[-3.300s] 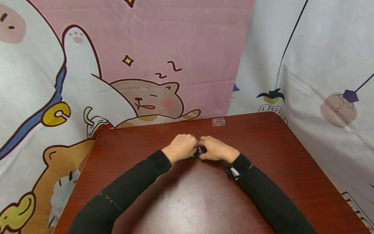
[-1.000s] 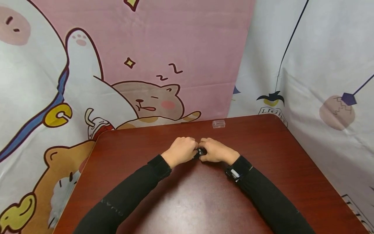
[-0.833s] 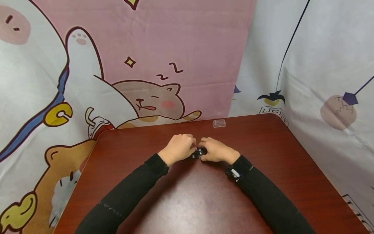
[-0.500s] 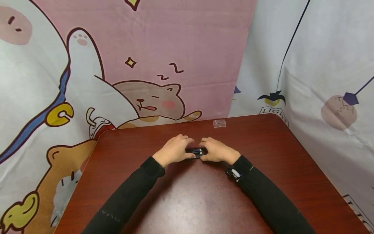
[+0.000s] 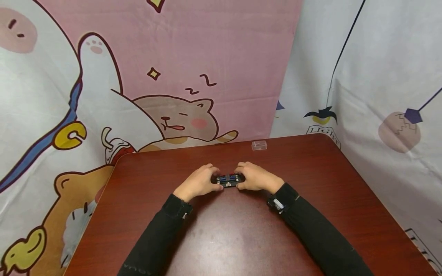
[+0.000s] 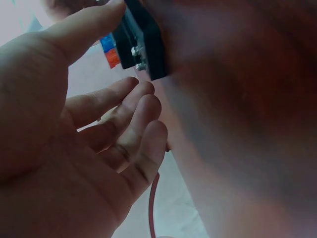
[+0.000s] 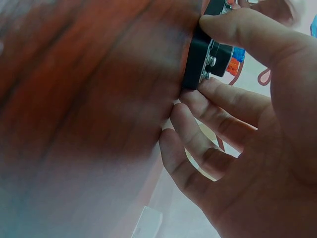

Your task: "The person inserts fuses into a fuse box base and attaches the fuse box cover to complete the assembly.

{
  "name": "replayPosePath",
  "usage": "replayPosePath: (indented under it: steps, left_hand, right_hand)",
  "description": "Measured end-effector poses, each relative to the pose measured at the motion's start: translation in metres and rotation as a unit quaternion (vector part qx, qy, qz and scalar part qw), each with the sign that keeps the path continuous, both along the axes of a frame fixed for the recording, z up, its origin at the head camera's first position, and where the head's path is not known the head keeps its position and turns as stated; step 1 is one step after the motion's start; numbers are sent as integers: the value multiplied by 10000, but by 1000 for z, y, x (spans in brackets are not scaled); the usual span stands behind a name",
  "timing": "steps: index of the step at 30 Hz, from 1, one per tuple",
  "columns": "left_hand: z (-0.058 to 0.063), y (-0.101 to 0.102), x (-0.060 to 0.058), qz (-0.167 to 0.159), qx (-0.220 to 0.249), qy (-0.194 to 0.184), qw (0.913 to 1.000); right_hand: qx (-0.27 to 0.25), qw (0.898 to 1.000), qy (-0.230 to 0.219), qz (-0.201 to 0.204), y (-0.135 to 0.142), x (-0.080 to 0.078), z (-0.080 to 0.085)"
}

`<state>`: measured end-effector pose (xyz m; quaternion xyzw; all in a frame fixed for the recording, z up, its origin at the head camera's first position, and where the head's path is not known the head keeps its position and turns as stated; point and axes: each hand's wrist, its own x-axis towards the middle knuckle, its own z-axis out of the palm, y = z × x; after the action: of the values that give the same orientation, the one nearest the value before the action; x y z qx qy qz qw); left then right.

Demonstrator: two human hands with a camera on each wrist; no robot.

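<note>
A small black terminal block [image 5: 228, 184] lies on the table between the hands, with metal screws and blue and red parts on top. The right hand [image 5: 257, 177] holds its right end, thumb on the near side and fingers curled behind. At the left end, the left hand [image 5: 197, 183] has its thumb on the near side and its fingers curled round the far side. In the left wrist view the left thumb [image 6: 91, 25] overlaps the block [image 6: 146, 42]. The right wrist view has the right thumb [image 7: 233, 27] pressed on the block [image 7: 195, 62], index fingertip at its end.
A small clear plastic cover or box [image 5: 259, 145] sits near the back edge of the brown table [image 5: 304, 161]. A printed cloth [image 5: 241, 76] hangs right behind that edge, and white cloth hangs along the right side.
The left hand has slid left from the middle of the block to its left end, uncovering the screws and the blue and red parts. The right hand has stayed at the right end.
</note>
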<state>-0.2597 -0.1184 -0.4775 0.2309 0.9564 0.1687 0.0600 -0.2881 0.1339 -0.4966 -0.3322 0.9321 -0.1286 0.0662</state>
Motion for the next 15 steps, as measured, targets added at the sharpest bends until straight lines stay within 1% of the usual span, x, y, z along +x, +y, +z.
replayPosePath:
  steps: [4,7,12,15]
  left_hand:
    - [-8,-1,1,-10,-9,-18,10000]
    - [-11,-2,2,1,-32,-9,10000]
    - [-13,-4,2,46,32,-24,10000]
    - [-13,-3,1,63,79,-6,9999]
  right_hand:
    - [-23,10000,-69,-20,-1,1,-1]
    - [-22,9999,-139,-49,-1,1,-1]
    - [-31,9997,-213,-98,-2,2,2]
    - [-25,9997,-199,-104,-1,1,4]
